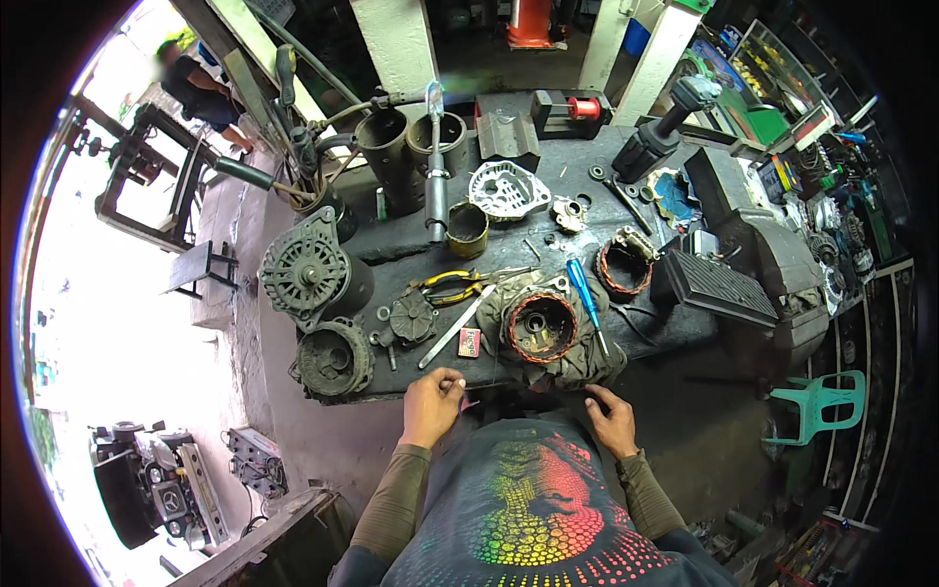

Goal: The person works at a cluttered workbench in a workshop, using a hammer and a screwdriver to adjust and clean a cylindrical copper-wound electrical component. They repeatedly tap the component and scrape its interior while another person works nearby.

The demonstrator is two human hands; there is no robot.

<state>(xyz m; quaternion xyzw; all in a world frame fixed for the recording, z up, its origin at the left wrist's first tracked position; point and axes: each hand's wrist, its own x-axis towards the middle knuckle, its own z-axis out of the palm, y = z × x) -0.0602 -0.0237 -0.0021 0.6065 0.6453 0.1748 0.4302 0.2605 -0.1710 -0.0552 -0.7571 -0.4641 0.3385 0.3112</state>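
Shows, from the head, the left hand [431, 409] loosely curled by the near edge of the workbench [504, 252], any grip too unclear to tell, and the right hand [612, 421] half open, visibly holding nothing, near the crumpled cloth [589, 366] under the alternator housing [537, 330].

Left hand [431, 406] and right hand [612, 421] at the counter's [391, 282] front edge.
Near the left hand (curled inward) lies a small red box [470, 343]; just beside the right hand, a crumpled cloth [590, 362] bears a round, copper-wound housing [536, 339]. A blue screwdriver [584, 293] lies right of the housing, yellow-and-black pliers [455, 287] behind the box, and a slotted casing [301, 272] sits by the counter's left edge.
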